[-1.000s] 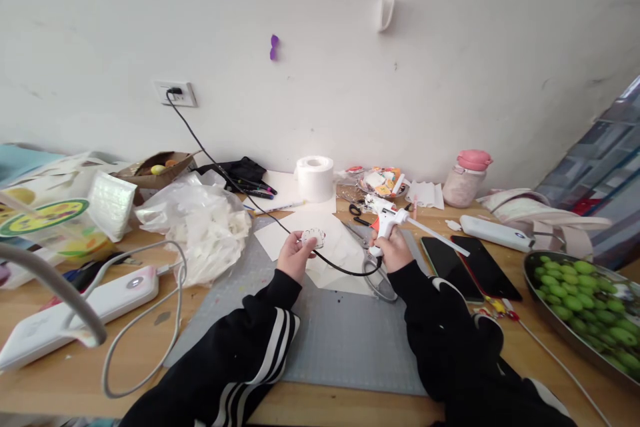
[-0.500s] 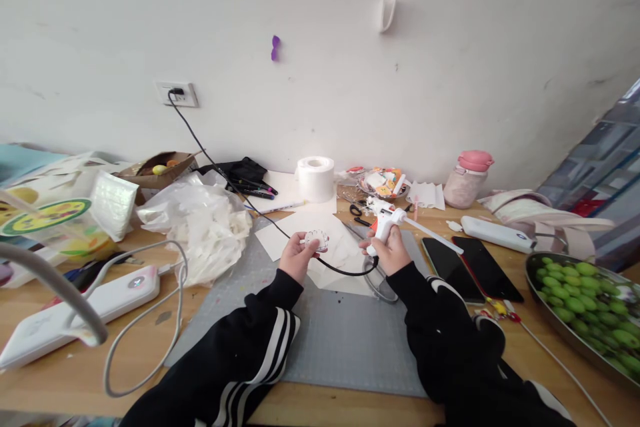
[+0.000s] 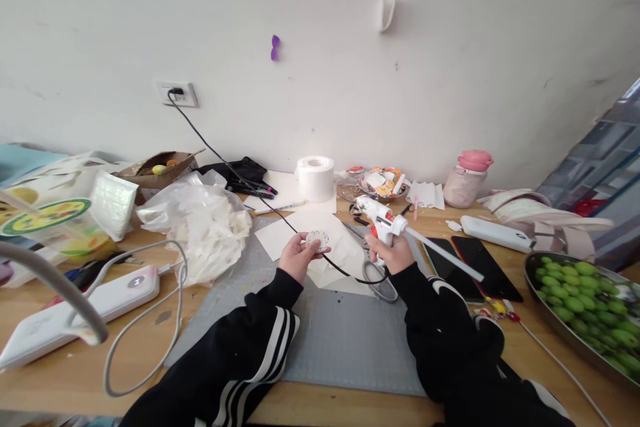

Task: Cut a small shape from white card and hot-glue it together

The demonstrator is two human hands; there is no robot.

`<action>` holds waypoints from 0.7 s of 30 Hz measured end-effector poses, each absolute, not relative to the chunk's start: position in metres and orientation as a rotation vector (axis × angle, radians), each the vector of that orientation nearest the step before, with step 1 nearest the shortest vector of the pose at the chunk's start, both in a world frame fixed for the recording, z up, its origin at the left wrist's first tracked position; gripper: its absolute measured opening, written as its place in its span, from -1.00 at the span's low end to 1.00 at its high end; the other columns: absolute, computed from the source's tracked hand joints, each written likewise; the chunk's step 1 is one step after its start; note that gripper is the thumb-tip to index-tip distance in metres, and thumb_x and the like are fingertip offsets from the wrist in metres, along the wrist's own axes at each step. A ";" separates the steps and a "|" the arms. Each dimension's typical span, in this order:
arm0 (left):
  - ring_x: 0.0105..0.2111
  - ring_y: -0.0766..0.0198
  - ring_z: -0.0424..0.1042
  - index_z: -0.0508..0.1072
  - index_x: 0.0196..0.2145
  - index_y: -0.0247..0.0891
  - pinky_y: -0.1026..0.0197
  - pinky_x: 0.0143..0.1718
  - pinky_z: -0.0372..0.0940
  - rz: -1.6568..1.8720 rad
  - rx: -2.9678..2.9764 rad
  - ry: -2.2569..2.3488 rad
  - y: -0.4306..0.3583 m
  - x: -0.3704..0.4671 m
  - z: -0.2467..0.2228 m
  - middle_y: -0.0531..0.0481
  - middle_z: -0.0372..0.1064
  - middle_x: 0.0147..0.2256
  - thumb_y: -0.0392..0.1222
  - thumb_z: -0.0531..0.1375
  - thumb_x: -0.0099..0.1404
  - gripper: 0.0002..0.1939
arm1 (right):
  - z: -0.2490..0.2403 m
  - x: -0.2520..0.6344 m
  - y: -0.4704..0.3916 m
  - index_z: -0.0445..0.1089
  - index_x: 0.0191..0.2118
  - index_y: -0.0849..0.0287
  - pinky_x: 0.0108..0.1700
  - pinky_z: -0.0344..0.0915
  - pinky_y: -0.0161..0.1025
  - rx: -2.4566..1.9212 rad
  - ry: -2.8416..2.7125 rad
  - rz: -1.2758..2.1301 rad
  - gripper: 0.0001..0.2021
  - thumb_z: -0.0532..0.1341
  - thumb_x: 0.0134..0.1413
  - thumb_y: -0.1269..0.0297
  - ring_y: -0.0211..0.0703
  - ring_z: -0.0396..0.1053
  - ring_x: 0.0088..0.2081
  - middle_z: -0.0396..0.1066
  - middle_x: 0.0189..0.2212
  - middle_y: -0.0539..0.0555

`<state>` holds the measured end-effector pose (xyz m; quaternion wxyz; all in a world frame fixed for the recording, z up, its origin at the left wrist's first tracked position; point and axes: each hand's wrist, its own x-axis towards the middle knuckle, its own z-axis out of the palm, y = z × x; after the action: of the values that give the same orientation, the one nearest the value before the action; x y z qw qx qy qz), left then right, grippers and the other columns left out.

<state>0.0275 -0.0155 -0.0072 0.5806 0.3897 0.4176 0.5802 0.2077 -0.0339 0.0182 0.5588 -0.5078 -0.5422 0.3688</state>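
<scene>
Hands work over a grey cutting mat (image 3: 345,340) on a cluttered wooden table (image 3: 60,373). The left hand (image 3: 295,258) holds a small round white piece with a scalloped edge (image 3: 317,239), its fingers pinching the piece at the rim just above a white sheet of paper (image 3: 320,230). The right hand (image 3: 393,255) is wrapped around the grip of a white glue gun (image 3: 383,221), fingers closed tight on the handle, with the nozzle pointing left toward the small piece but still apart from it. A clear glue stick (image 3: 443,252) juts out of the back of the gun toward the right. The gun's black cord (image 3: 235,177) runs from under the right hand, past the left hand, up to a wall socket (image 3: 176,93).

Under the right hand lie scissors (image 3: 373,267) on the mat. Two dark phones (image 3: 470,267) lie side by side just right of the mat, and a metal bowl of green fruit (image 3: 580,300) sits at the far right. A roll of white tape (image 3: 315,178) stands near the wall behind the paper, with a pink-lidded bottle (image 3: 467,178) further right. A crumpled plastic bag (image 3: 200,220) lies left of the mat, and a white power bank (image 3: 75,313) with its cable rests near the left edge.
</scene>
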 end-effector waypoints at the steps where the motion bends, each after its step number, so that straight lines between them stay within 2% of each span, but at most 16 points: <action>1: -0.56 0.22 0.50 0.27 -0.52 -0.29 0.30 -0.58 0.31 1.359 0.910 0.976 -0.015 0.027 -0.007 0.03 0.47 -0.57 -0.08 0.36 -0.22 -0.62 | 0.018 0.207 -0.035 0.23 -0.37 0.19 -0.65 0.13 -0.33 -1.169 -1.297 0.880 -0.76 0.17 -0.20 0.18 -0.35 0.10 -0.75 0.14 -0.79 -0.18; 5: -0.55 0.23 0.50 0.29 -0.50 -0.29 0.30 -0.56 0.32 1.369 0.904 0.969 -0.015 0.026 -0.009 0.04 0.46 -0.57 -0.09 0.36 -0.22 -0.62 | 0.013 0.202 -0.038 0.29 -0.37 0.22 -0.68 0.07 -0.34 -1.124 -1.372 0.896 -0.79 0.13 -0.24 0.25 -0.39 0.05 -0.76 0.11 -0.75 -0.18; 7: -0.54 0.24 0.49 0.31 -0.49 -0.30 0.30 -0.54 0.32 1.375 0.904 0.965 -0.014 0.026 -0.009 0.05 0.45 -0.56 -0.08 0.36 -0.22 -0.62 | 0.010 0.202 -0.040 0.32 -0.41 0.21 -0.68 0.06 -0.34 -1.123 -1.421 0.891 -0.81 0.11 -0.27 0.31 -0.40 0.04 -0.75 0.18 -0.70 -0.14; 10: -0.55 0.28 0.48 0.34 -0.49 -0.31 0.32 -0.53 0.30 1.387 0.899 0.965 -0.014 0.026 -0.008 0.08 0.42 -0.57 -0.08 0.36 -0.24 -0.62 | 0.008 0.204 -0.041 0.35 -0.48 0.17 -0.57 0.16 -0.32 -1.094 -1.548 0.830 -0.84 0.12 -0.35 0.39 -0.33 0.18 -0.64 0.35 -0.53 -0.03; 12: -0.57 0.31 0.47 0.34 -0.50 -0.31 0.33 -0.53 0.28 1.389 0.894 0.969 -0.014 0.026 -0.006 0.10 0.41 -0.59 -0.09 0.36 -0.26 -0.63 | 0.009 0.205 -0.041 0.37 -0.50 0.16 -0.43 0.24 -0.27 -1.024 -1.717 0.697 -0.84 0.11 -0.36 0.40 -0.23 0.28 -0.51 0.37 -0.46 0.02; 17: -0.60 0.31 0.44 0.33 -0.53 -0.30 0.33 -0.56 0.23 1.381 0.903 0.986 -0.015 0.025 -0.005 0.11 0.38 -0.62 -0.12 0.34 -0.25 -0.67 | 0.013 0.207 -0.040 0.38 -0.48 0.18 -0.29 0.26 -0.22 -0.934 -1.931 0.539 -0.85 0.10 -0.30 0.41 -0.14 0.33 -0.39 0.33 -0.49 0.04; 21: -0.63 0.39 0.37 0.34 -0.55 -0.31 0.34 -0.56 0.21 1.418 0.910 1.007 -0.014 0.025 -0.005 0.15 0.35 -0.65 -0.14 0.34 -0.26 -0.69 | 0.010 0.209 -0.038 0.33 -0.52 0.19 -0.37 0.24 -0.28 -0.946 -1.995 0.519 -0.91 0.11 -0.30 0.42 -0.19 0.30 -0.46 0.31 -0.55 0.02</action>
<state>0.0247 -0.0137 -0.0055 0.5559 0.3853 0.4265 0.6006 0.2093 -0.0380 0.0101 0.4229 -0.3778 -0.7972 0.2072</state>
